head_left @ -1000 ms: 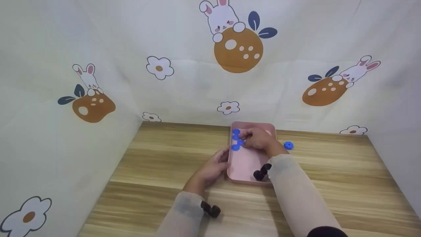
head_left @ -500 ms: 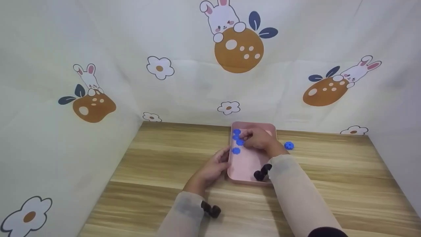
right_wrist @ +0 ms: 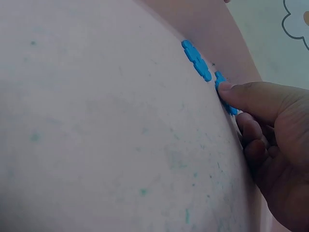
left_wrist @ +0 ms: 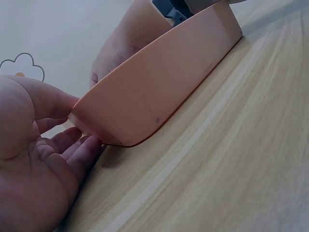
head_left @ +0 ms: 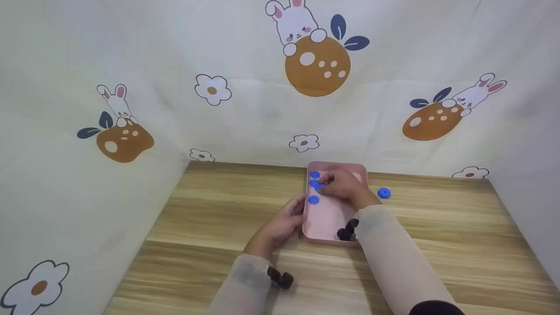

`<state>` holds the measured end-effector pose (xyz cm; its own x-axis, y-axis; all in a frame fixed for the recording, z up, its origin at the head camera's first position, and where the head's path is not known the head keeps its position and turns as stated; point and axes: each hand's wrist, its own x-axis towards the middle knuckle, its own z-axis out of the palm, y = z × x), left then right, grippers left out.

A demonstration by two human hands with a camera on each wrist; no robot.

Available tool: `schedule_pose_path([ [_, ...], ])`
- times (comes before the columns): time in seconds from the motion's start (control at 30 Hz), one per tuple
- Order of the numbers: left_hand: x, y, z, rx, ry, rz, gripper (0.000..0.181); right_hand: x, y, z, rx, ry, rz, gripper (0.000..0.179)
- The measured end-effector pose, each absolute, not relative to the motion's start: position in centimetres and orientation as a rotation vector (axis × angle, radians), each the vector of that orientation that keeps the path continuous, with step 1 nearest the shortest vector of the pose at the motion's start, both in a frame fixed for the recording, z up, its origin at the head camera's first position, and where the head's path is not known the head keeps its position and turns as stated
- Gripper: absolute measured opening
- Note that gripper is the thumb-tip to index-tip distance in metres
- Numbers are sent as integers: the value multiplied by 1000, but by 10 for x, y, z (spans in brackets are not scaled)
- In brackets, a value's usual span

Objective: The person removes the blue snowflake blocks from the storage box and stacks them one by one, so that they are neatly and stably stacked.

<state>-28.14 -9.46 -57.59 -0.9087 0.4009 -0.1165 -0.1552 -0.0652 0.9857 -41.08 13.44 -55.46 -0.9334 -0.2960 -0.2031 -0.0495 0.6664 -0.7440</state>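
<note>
Inside a pink tray (head_left: 323, 227) lie several small blue discs with notched edges, lined up along its left wall. My right hand (head_left: 345, 183) reaches in from the right and pinches one blue disc (right_wrist: 232, 107) between thumb and fingers, beside another blue disc (right_wrist: 196, 60). In the head view, one blue disc (head_left: 314, 174) is at the far corner and a separate blue disc (head_left: 313, 200) lies nearer. My left hand (head_left: 284, 222) rests its fingers against the tray's outer left wall. In the left wrist view, those fingertips (left_wrist: 87, 147) touch the wall low down, near the corner.
One more blue disc (head_left: 384, 193) lies on the wooden table (head_left: 210, 218), right of the tray. A pale curtain (head_left: 253, 118) printed with rabbits and flowers stands behind the tray and along both sides.
The disc at my right fingertips has shifted slightly away from me, toward the second disc. The lower disc has come apart from it and slid a little nearer. My left hand stays put.
</note>
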Motion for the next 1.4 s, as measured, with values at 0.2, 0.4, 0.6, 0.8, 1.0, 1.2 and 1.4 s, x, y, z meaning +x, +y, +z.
schedule_pose_path([
  [0.2, -282, -95, -576, 274, 1830, 2046, 70, -412, 135, -556, -305, 2576, -1151, 19],
  [0.4, -281, -95, -575, 253, 1824, 2043, 69, -414, 138, -557, -313, 2576, -1264, 16],
  [0.6, -282, -95, -575, 248, 1823, 2041, 69, -414, 140, -555, -240, 2616, -1339, 22],
  [0.8, -282, -94, -576, 280, 1793, 2074, 71, -411, 137, -545, -153, 2760, -1311, 19],
  [1.0, -281, -93, -576, 281, 1789, 2079, 69, -406, 134, -526, -110, 2676, -1353, 18],
  [1.2, -281, -93, -577, 244, 1802, 2067, 69, -400, 142, -511, -148, 2380, -1702, 23],
  [1.4, -282, -93, -575, 234, 1820, 2056, 69, -385, 165, -503, -84, 2319, -1831, 28],
])
